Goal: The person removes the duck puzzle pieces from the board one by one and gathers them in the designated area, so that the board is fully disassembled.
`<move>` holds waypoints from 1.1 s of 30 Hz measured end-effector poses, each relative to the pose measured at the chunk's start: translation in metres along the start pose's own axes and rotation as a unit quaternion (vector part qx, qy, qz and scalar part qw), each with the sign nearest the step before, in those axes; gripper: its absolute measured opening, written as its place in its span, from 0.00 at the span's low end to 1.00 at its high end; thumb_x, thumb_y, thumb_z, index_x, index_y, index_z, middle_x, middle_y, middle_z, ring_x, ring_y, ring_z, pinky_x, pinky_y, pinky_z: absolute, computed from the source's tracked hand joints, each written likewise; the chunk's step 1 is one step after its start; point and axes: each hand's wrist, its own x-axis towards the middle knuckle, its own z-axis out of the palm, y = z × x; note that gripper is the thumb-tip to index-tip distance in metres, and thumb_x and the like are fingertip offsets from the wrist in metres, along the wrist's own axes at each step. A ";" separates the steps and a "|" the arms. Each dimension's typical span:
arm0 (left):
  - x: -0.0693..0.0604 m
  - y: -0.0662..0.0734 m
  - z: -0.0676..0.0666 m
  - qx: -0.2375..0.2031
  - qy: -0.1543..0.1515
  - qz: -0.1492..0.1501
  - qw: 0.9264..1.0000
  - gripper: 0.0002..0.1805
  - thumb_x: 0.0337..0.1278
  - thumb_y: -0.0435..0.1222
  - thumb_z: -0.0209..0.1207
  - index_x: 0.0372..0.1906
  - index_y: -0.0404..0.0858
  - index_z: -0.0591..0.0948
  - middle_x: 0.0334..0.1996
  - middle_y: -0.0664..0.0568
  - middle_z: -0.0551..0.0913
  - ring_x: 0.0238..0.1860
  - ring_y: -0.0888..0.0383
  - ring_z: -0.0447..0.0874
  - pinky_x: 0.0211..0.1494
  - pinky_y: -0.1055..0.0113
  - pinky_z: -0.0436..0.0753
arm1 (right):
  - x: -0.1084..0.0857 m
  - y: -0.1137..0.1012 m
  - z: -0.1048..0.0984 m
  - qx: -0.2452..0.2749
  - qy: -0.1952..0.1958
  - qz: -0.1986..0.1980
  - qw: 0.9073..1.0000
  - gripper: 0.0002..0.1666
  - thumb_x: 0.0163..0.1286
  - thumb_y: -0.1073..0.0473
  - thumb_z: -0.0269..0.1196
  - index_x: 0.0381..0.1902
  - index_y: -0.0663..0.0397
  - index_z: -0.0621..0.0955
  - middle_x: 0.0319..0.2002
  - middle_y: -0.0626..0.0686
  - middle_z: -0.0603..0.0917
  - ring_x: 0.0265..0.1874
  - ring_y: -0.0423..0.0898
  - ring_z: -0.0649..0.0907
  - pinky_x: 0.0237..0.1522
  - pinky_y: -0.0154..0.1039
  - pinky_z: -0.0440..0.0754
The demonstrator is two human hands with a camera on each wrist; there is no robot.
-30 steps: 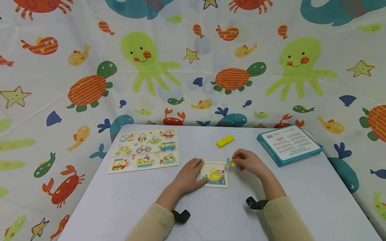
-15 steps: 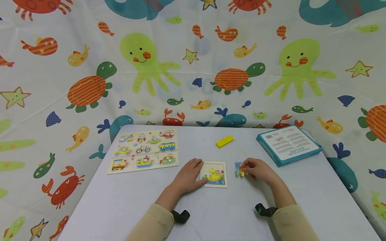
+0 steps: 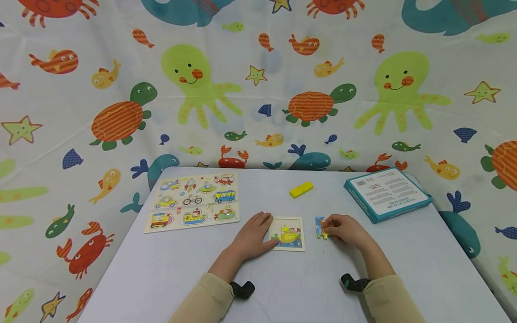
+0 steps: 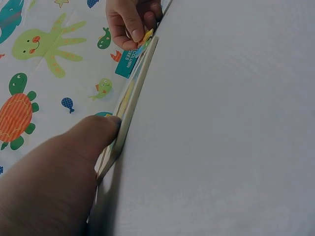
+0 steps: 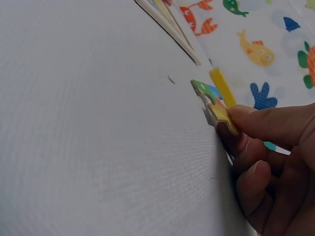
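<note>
My left hand (image 3: 251, 236) rests along the left side of a small wooden jigsaw tray (image 3: 303, 244) with a yellow duck picture. In the left wrist view, its thumb (image 4: 96, 132) presses on the tray's near part. Just right of the tray, my right hand (image 3: 346, 231) pinches a blue, green and yellow jigsaw piece (image 3: 319, 228) between thumb and fingers. Seen from the right wrist, the piece (image 5: 219, 112) is tilted close to the table; whether it is one piece or two joined I cannot tell.
A wooden vehicle puzzle board (image 3: 193, 202) lies at the back left. Behind the tray is a yellow block (image 3: 301, 189). A teal box (image 3: 387, 193) sits at the back right, and a sea-animal cloth (image 3: 261, 95) hangs behind the white table (image 3: 173, 272).
My right hand has moved right and slightly nearer with the jigsaw piece, from the tray's upper right corner to beside the tray. The left hand has stayed on the tray.
</note>
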 end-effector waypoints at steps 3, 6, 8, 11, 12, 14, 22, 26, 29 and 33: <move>0.000 0.000 0.000 0.000 0.001 0.001 1.000 0.45 0.64 0.64 0.50 0.77 0.42 0.60 0.76 0.51 0.61 0.79 0.50 0.52 0.80 0.57 0.57 | 0.000 -0.001 0.001 -0.004 0.003 0.001 1.000 0.07 0.69 0.56 0.65 0.41 0.51 0.82 0.30 0.50 0.80 0.22 0.46 0.75 0.25 0.36 0.74; 0.001 -0.001 0.001 0.003 0.002 0.001 1.000 0.44 0.64 0.64 0.50 0.77 0.42 0.60 0.76 0.51 0.61 0.79 0.50 0.52 0.80 0.57 0.57 | 0.000 -0.001 0.002 -0.010 0.008 0.000 1.000 0.07 0.69 0.56 0.65 0.41 0.51 0.82 0.30 0.50 0.80 0.22 0.46 0.75 0.25 0.36 0.74; 0.001 -0.001 0.001 0.004 0.002 0.002 1.000 0.44 0.64 0.64 0.50 0.77 0.42 0.60 0.76 0.51 0.61 0.79 0.50 0.52 0.80 0.57 0.57 | -0.001 -0.002 0.002 -0.013 0.012 0.001 1.000 0.06 0.69 0.56 0.65 0.41 0.51 0.82 0.31 0.50 0.80 0.22 0.46 0.75 0.25 0.36 0.74; 0.002 -0.001 0.001 0.005 0.001 0.001 1.000 0.44 0.65 0.64 0.50 0.77 0.42 0.60 0.76 0.51 0.61 0.79 0.50 0.52 0.80 0.57 0.56 | -0.002 -0.003 0.003 -0.017 0.017 0.003 1.000 0.06 0.69 0.57 0.64 0.40 0.52 0.82 0.31 0.51 0.80 0.22 0.46 0.76 0.25 0.36 0.75; 0.002 -0.001 0.001 0.005 0.000 0.001 1.000 0.44 0.65 0.64 0.50 0.77 0.42 0.60 0.76 0.51 0.61 0.79 0.50 0.52 0.80 0.57 0.56 | -0.002 -0.003 0.003 -0.019 0.019 0.003 1.000 0.06 0.69 0.56 0.64 0.40 0.52 0.82 0.31 0.51 0.80 0.22 0.46 0.76 0.25 0.36 0.75; 0.001 0.000 0.000 0.003 0.000 0.000 1.000 0.44 0.65 0.64 0.50 0.77 0.42 0.60 0.76 0.51 0.61 0.79 0.50 0.52 0.80 0.57 0.57 | -0.002 -0.003 0.003 -0.022 0.022 0.002 1.000 0.06 0.69 0.56 0.64 0.39 0.52 0.82 0.31 0.51 0.80 0.22 0.45 0.76 0.25 0.36 0.75; 0.001 0.001 0.000 -0.002 -0.005 -0.005 1.000 0.44 0.65 0.64 0.50 0.77 0.42 0.60 0.76 0.51 0.61 0.79 0.50 0.52 0.80 0.57 0.56 | -0.002 -0.007 0.005 -0.040 0.037 -0.007 0.999 0.07 0.69 0.55 0.64 0.40 0.51 0.82 0.33 0.51 0.80 0.26 0.45 0.77 0.27 0.35 0.76; 0.001 0.001 0.001 0.000 -0.002 -0.005 1.000 0.44 0.65 0.64 0.50 0.77 0.42 0.60 0.76 0.51 0.61 0.79 0.50 0.52 0.80 0.57 0.57 | 0.001 -0.016 0.007 -0.043 0.035 -0.015 0.998 0.08 0.69 0.54 0.64 0.40 0.51 0.81 0.33 0.52 0.80 0.26 0.46 0.77 0.27 0.35 0.76; 0.001 0.001 0.001 0.000 -0.001 -0.005 1.000 0.44 0.65 0.64 0.50 0.77 0.42 0.60 0.76 0.52 0.61 0.79 0.50 0.52 0.80 0.58 0.56 | 0.005 -0.025 0.011 -0.050 0.031 -0.020 0.998 0.07 0.69 0.54 0.64 0.41 0.49 0.81 0.34 0.51 0.80 0.28 0.46 0.77 0.29 0.36 0.76; 0.001 0.002 -0.001 -0.002 -0.006 -0.008 1.000 0.44 0.65 0.63 0.50 0.77 0.42 0.59 0.76 0.52 0.60 0.79 0.51 0.51 0.81 0.58 0.56 | 0.009 -0.041 0.022 -0.055 0.020 -0.030 0.998 0.07 0.69 0.54 0.64 0.40 0.49 0.81 0.35 0.50 0.80 0.29 0.46 0.77 0.29 0.36 0.76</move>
